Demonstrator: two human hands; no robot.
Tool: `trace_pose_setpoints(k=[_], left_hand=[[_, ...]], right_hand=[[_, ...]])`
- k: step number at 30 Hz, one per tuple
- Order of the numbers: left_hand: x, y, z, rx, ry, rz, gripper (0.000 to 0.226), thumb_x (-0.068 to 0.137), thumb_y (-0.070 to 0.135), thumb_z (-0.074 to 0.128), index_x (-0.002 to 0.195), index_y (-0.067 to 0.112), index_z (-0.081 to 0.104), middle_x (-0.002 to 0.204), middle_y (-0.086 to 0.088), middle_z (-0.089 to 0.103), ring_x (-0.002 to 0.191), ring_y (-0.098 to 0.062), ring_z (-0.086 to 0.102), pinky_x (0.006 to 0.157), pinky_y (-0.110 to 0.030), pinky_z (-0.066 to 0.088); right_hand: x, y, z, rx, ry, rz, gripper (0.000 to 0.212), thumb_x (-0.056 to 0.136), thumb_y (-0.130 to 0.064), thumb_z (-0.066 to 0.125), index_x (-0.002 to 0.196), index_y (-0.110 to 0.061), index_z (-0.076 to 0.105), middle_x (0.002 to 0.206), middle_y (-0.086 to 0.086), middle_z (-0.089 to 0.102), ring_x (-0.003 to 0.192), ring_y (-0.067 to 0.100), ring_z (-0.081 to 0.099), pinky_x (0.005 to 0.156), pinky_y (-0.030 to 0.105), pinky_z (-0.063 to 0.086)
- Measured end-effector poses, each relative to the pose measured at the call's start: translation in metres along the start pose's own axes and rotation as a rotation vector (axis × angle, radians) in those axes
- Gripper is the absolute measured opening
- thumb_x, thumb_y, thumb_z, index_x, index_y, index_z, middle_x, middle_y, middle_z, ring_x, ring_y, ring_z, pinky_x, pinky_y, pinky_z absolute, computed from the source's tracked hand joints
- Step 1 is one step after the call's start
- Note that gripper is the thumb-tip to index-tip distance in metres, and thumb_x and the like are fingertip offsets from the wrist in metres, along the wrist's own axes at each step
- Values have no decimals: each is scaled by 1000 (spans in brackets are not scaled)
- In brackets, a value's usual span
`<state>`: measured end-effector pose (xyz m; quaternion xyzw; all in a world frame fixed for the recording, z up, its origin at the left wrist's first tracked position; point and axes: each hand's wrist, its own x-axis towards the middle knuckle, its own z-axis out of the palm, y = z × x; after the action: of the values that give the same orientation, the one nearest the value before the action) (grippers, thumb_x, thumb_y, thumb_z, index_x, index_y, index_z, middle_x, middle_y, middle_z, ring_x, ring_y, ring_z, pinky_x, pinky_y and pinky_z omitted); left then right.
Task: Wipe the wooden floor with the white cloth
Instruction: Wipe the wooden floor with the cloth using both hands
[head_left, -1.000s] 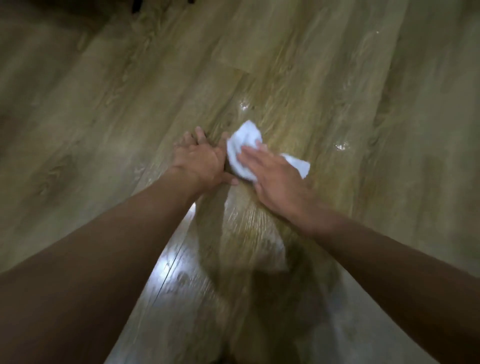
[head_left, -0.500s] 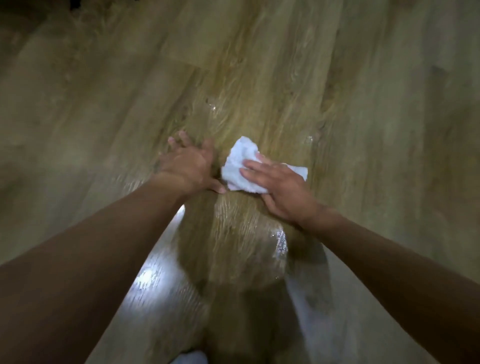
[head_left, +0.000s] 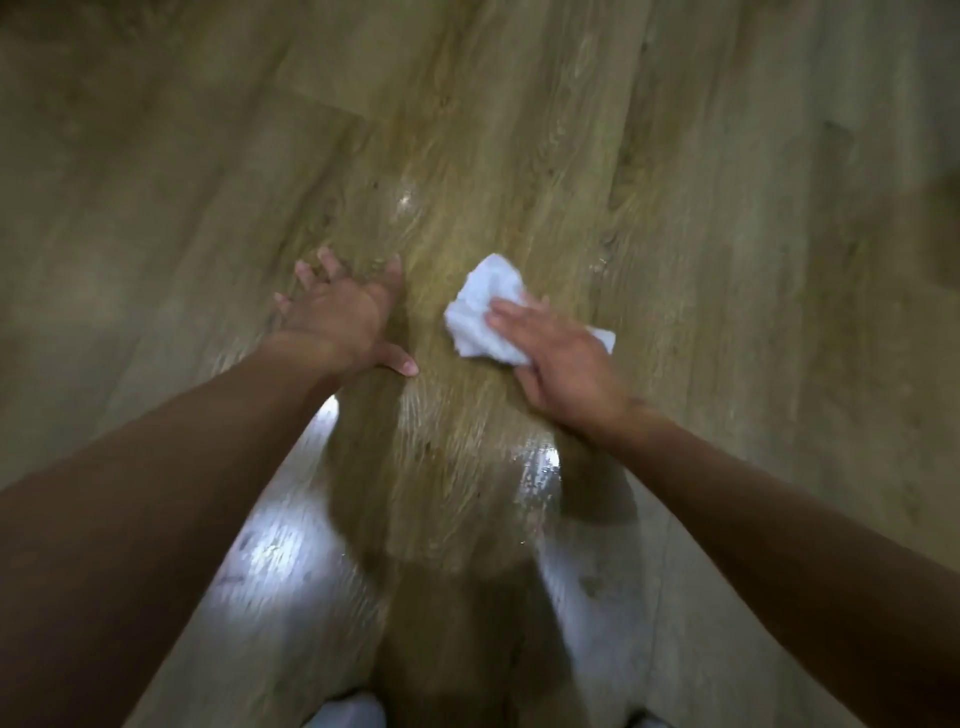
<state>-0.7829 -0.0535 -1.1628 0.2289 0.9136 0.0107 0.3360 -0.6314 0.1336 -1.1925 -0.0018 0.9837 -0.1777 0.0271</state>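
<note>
Movement: since half a second ago, the white cloth and the right hand on it had gone to the right, away from the left hand. Before, the left thumb was almost touching the cloth; now a bare strip of floor lay between them.
Floor: the wooden floor was made of long planks in a pale brown colour, with dark grain lines, and it filled the whole view. Between the two arms it looked wet and shiny, with bright spots of reflected light near the person.
Cloth: it lay crumpled on the floor, a little right of the middle. Its far left part stuck out from under the hand, and one small corner showed on the right side.
Right hand: the fingers were stretched out straight and lay flat on top of the cloth, pressing it to the floor without curling round it.
Left hand: it rested flat on the floor, left of the cloth and apart from it. Its fingers were spread wide, the thumb pointed to the near right, and it held nothing.
Hidden: most of the cloth was covered by the right hand. A pale shape at the near edge was cut off, and I could not tell what it was. The picture was blurred.
</note>
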Motion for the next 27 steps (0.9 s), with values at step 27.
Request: trace_pose_setpoints(k=[27], left_hand=[[1, 18, 9, 9, 135, 149, 102, 70, 54, 75, 151, 34, 15, 161, -7, -12, 146, -37, -11, 113, -66, -1]], right_hand=[[-11, 0, 11, -104, 97, 109, 48, 101, -36, 37, 144, -16, 38, 146, 10, 43, 138, 32, 34, 110, 44, 30]])
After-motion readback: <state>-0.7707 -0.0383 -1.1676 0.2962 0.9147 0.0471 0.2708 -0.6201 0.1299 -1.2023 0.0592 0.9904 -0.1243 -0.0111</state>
